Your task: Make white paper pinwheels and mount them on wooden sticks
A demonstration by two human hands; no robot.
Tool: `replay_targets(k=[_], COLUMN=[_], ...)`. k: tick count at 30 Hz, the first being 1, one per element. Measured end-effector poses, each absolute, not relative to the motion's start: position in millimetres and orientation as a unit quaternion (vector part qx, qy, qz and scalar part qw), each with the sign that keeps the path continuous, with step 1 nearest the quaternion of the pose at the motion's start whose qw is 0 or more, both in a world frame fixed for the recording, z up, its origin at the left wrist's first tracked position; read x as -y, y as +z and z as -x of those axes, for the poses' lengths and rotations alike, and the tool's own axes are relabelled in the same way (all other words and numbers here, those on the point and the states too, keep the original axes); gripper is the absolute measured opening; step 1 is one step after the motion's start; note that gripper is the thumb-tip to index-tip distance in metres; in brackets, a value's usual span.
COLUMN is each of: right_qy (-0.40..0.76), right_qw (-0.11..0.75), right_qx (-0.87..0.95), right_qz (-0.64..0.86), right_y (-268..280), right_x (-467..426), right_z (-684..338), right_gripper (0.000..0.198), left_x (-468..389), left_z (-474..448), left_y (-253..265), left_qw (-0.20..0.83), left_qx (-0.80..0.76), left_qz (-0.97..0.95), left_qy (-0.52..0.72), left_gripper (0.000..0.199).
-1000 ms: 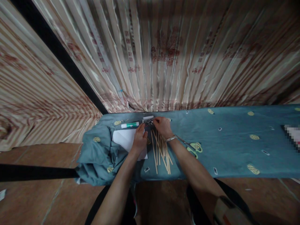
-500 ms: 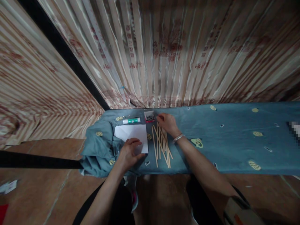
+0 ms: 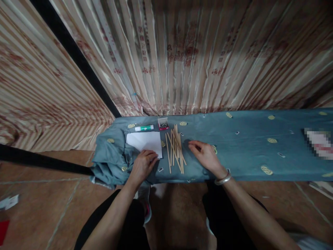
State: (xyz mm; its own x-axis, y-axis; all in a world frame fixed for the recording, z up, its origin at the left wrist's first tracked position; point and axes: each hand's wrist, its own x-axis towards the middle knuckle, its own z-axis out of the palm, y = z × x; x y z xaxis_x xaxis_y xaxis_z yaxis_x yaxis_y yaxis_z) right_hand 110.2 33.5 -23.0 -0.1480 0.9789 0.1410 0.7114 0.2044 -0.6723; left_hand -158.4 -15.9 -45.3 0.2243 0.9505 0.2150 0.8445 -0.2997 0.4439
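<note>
My left hand [image 3: 143,166] is closed at the lower right corner of a stack of white paper [image 3: 143,139], thumb and fingertips meeting at its edge. To the right of the paper lies a loose pile of thin wooden sticks [image 3: 174,147], several of them crossing. My right hand [image 3: 205,156], a silver bangle on its wrist, hovers over the cloth just right of the sticks. Its fingers are slightly bent and apart, with nothing visible in them. A glue stick [image 3: 144,128] lies behind the paper. Beside it is a small open box [image 3: 163,124] of small dark metal pieces.
A blue patterned cloth [image 3: 249,149] covers the long low surface. Pleated curtains [image 3: 179,62] hang along its far side, and a black pole [image 3: 85,69] rises at the left. A blurred-out flat object [image 3: 318,142] lies at the far right.
My right hand has drawn back from the far end of the sticks, toward me and to the right. My left fingers have closed at the paper's corner. The view has shifted slightly.
</note>
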Motion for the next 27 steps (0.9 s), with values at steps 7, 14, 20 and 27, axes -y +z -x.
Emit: replay_targets(k=[7, 14, 20, 27], right_qy=[0.223, 0.201, 0.189, 0.356], right_qw=[0.264, 0.249, 0.286, 0.388], right_qx=[0.738, 0.756, 0.774, 0.740], right_qz=[0.579, 0.572, 0.532, 0.419], right_y=[-41, -45, -54, -23], right_x=[-22, -18, -17, 6], right_z=[-133, -136, -133, -90], right_gripper=[0.028, 0.029, 0.030, 0.022], left_x=[16, 17, 17, 17], left_z=[162, 161, 163, 160], left_y=[-45, -37, -37, -34], left_qw=[0.101, 0.054, 0.059, 0.089], left_qx=[-0.611, -0.620, -0.607, -0.614], left_qz=[-0.748, -0.751, -0.754, -0.750], left_qy=[0.239, 0.222, 0.245, 0.229], left_gripper=[0.028, 0.026, 0.024, 0.022])
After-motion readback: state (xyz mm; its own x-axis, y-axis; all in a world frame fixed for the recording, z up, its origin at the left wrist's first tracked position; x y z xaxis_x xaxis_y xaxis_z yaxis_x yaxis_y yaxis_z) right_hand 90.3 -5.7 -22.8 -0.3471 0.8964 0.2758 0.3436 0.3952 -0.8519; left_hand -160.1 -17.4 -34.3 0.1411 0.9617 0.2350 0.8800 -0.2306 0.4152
